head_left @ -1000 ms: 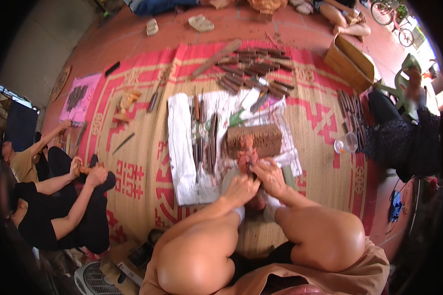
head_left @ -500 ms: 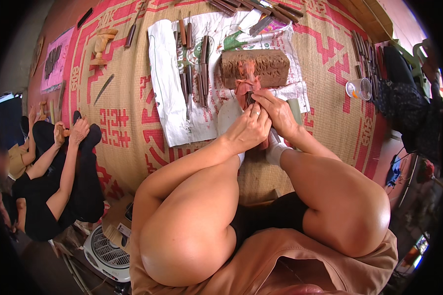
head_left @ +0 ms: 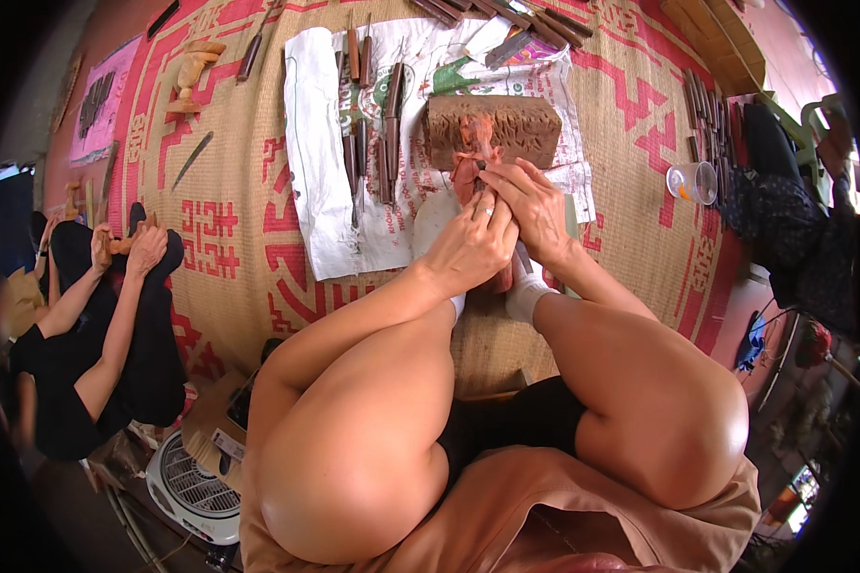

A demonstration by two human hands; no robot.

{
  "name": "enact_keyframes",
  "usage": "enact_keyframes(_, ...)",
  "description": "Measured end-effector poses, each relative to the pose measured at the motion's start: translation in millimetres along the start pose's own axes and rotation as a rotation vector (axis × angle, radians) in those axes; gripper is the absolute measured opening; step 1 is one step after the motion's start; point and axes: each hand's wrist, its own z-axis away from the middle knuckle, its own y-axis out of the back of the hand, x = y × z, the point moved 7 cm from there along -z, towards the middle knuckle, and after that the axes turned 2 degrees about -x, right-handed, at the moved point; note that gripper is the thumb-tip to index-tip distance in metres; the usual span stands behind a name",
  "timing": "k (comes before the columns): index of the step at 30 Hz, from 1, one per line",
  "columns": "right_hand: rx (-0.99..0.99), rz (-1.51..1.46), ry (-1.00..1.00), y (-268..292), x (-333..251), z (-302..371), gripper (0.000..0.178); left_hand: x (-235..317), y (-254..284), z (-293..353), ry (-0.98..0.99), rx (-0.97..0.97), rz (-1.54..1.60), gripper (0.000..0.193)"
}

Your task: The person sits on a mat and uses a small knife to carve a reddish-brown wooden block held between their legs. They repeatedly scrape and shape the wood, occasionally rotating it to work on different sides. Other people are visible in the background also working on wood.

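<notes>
A reddish carved wooden figure (head_left: pixel 464 176) leans on a brown wooden block (head_left: pixel 506 129) with a gouged, rough top. My left hand (head_left: pixel 470 241), with a ring on one finger, is closed low over the carving. Against it, my right hand (head_left: pixel 533 208) is bent with its fingertips at the figure. Both seem closed round a slim carving tool, mostly hidden by the fingers; a dark bit shows at the right fingertips. The carving's lower end (head_left: pixel 503 279) shows between my feet, below the hands.
A white printed sack (head_left: pixel 315 191) under the block bears several dark-handled chisels (head_left: pixel 393 134). On the patterned mat (head_left: pixel 631 239) stand a plastic cup (head_left: pixel 691 182) and a pale wooden carving (head_left: pixel 193 76). At left, another person's hands (head_left: pixel 124 246) hold a small wooden piece near a fan (head_left: pixel 196 487).
My right hand has shifted slightly up and left along the carving, its fingers extending further over it. The left hand stays beside it. The whole view has shifted slightly.
</notes>
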Motion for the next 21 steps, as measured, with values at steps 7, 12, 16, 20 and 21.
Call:
enact_keyframes(7,-0.065,-0.063,-0.095,-13.8,8.2,11.4,0.033,-4.8,-7.1,1.3,0.033,-0.036,0.095,0.015)
enact_keyframes(12,-0.090,-0.082,-0.040,-8.7,10.7,7.5,0.035,-2.1,-1.8,-8.8,0.073,-0.079,0.071,0.010)
enact_keyframes(16,-0.055,-0.048,-0.061,-13.4,8.5,7.0,0.035,-7.3,-5.1,-1.9,0.036,0.016,0.077,0.009)
enact_keyframes(20,-0.157,-0.037,-0.035,-14.8,13.1,7.3,0.038,-9.1,3.4,-7.8,0.043,-0.018,0.087,0.009)
enact_keyframes(21,-0.089,-0.040,-0.009,-11.0,11.3,7.4,0.039,-5.7,3.9,-7.0,0.056,0.001,0.091,0.009)
